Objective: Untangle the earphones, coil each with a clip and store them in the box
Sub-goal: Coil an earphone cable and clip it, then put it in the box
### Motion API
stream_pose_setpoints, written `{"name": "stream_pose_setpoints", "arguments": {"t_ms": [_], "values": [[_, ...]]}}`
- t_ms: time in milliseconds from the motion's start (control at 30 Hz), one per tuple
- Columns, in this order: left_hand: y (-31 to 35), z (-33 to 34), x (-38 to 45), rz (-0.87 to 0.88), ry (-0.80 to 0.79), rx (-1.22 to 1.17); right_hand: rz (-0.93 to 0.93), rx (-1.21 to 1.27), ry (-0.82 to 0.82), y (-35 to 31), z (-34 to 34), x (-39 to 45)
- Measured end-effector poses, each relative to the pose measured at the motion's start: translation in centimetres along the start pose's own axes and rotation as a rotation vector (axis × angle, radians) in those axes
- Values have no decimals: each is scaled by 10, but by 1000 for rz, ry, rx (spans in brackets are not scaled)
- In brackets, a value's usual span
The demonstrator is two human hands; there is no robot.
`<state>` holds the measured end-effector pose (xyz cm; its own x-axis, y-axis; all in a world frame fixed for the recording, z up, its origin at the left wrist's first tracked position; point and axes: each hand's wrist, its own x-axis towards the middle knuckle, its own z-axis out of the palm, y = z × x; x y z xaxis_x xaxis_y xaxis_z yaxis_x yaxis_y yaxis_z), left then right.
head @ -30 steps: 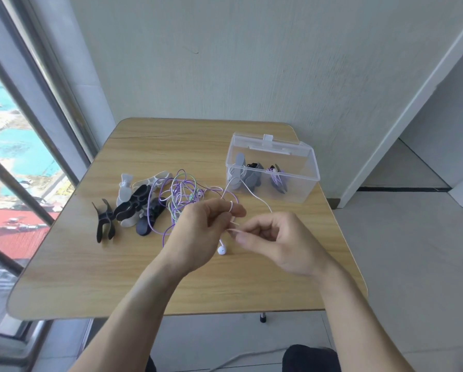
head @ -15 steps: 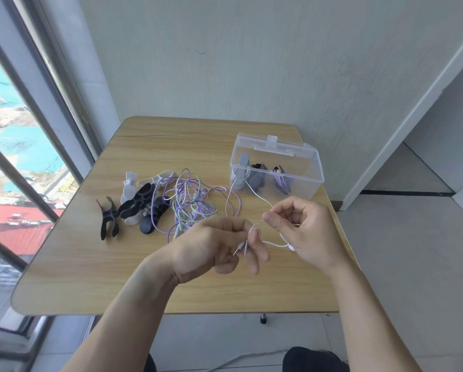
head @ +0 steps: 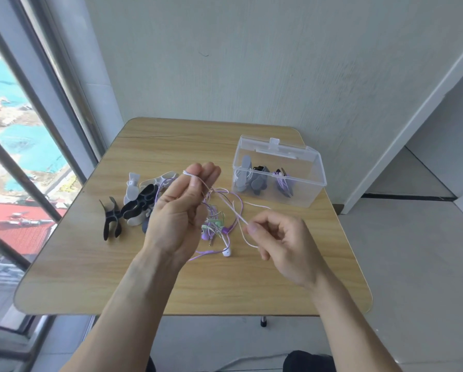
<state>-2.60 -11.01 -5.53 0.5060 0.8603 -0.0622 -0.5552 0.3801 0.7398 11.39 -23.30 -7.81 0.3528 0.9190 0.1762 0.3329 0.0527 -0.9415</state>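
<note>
My left hand (head: 183, 208) is raised palm toward me, fingers pointing up. A white earphone cable (head: 226, 204) loops over a fingertip, and the thumb presses it there. From that loop the cable runs down and right to my right hand (head: 282, 244), which pinches it between thumb and forefinger. Its white earbud (head: 227, 253) lies on the table below. A tangle of purple and green earphones (head: 217, 224) sits between my hands, partly hidden by the left one. The clear plastic box (head: 309, 196) stands open at the right back, holding clipped coils.
A pile of black, white and grey clips (head: 137, 204) lies left of the tangle, with one black clip (head: 111, 221) apart at its left. The wooden table (head: 225, 288) stands against a wall, a window on its left. Floor drops away on the right.
My left hand rose and turned palm toward me, fingers straightened, with the white cable looped on a fingertip. My right hand moved down and right along the cable, drawing it out.
</note>
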Motion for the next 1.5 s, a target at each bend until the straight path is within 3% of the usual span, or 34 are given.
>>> {"name": "stream_pose_setpoints", "arguments": {"t_ms": [200, 300, 400, 500, 600, 667, 767, 867, 967, 1067, 1167, 1267, 1333, 1500], "values": [[-8, -4, -1, 399, 0, 701, -99, -7, -138, -14, 15, -10], [-18, -3, -6, 396, -147, 966, -132, 60, -110, -22, 17, -14], [-14, 2, -12, 114, -399, 885, -189, 142, 122, -29, 12, -12], [-6, 5, -14, -152, -528, 679, -222, 117, 326, -23, 3, -9], [-5, 6, -13, -314, -594, 654, -181, 44, 344, -14, 1, -7], [-5, 8, -13, -388, -535, 477, -140, -45, 304, -8, 3, -6], [-2, 11, -11, -388, -301, 48, -28, -149, 161, -1, 2, -6], [4, 4, -6, -234, -135, -81, 50, -269, -4, 2, 4, -6], [13, -4, 0, -201, -81, -163, 103, -290, -106, 0, 10, -8], [14, -7, 3, -109, -73, 34, 101, -274, -155, -9, 16, -10], [6, -13, 4, 25, -98, 396, 45, -228, -187, -12, 21, -12], [4, -10, -5, -59, -240, 764, -41, -234, -166, -13, 27, -15], [3, -8, -12, -165, -359, 823, -105, -232, -103, -15, 30, -16], [12, 0, -13, -291, -463, 834, -283, -199, 200, -18, 20, -12]]}}
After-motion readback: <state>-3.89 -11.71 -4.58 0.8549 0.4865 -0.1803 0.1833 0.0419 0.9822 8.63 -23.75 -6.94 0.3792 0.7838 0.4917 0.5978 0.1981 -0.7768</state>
